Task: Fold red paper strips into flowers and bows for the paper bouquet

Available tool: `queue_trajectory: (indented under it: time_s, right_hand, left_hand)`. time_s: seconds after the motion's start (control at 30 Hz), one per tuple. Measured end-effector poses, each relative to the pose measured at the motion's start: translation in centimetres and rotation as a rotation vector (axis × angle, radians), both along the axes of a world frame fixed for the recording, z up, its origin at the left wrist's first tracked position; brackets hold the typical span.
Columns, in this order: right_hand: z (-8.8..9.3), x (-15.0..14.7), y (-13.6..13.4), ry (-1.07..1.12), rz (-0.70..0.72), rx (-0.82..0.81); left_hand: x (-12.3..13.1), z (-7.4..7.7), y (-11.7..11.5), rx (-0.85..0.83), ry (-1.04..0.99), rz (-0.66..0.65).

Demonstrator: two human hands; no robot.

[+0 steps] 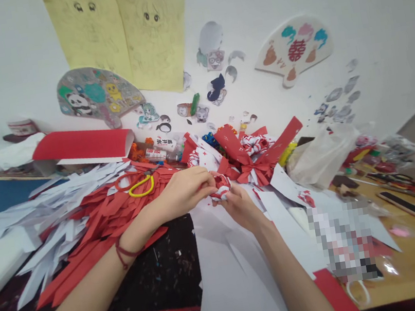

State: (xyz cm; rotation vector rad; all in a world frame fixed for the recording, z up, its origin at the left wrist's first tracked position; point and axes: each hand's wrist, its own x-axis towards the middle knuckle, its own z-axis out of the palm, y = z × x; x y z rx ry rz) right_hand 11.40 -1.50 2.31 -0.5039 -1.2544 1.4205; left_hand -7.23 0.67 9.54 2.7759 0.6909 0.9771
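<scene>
My left hand (193, 189) and my right hand (239, 205) meet over the table's middle, both closed on a small red and white folded-paper flower (220, 187). The left fingers pinch its left side, while the right fingers cup it from below and the right. Beneath my hands lie white paper sheets (235, 265). Just behind the flower sit finished-looking paper pieces with red strips (253, 159). To the left of my left hand, yellow-and-orange-handled scissors (142, 186) rest on a pile of red paper strips (105, 228).
White paper strips (59, 209) spread at the left beside a white block (1, 264). A red curved sheet (83, 145) stands behind them. A white plastic bag (322, 156) and a dark phone-like object (408, 206) are at the right. Decorated fans (295, 49) hang on the wall.
</scene>
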Motion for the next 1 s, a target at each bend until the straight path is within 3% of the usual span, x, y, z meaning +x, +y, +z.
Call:
queue_trajectory:
  time_s: [0.17, 0.43, 0.67, 1.0]
  right_hand:
    - [0.4, -0.4, -0.3, 0.015, -0.044, 0.001]
    - [-0.1, 0.4, 0.1, 0.097, -0.019, -0.043]
    - [-0.2, 0.4, 0.1, 0.061, 0.059, -0.039]
    - [-0.3, 0.3, 0.2, -0.013, 0.022, -0.037]
  left_hand:
    - [0.1, -0.3, 0.1, -0.020, -0.063, 0.055]
    - [-0.3, 0.9, -0.2, -0.048, -0.226, -0.015]
    - [-0.1, 0.4, -0.3, -0.003, -0.194, 0.013]
    - [-0.1, -0.1, -0.2, 0.189, -0.044, 0.117]
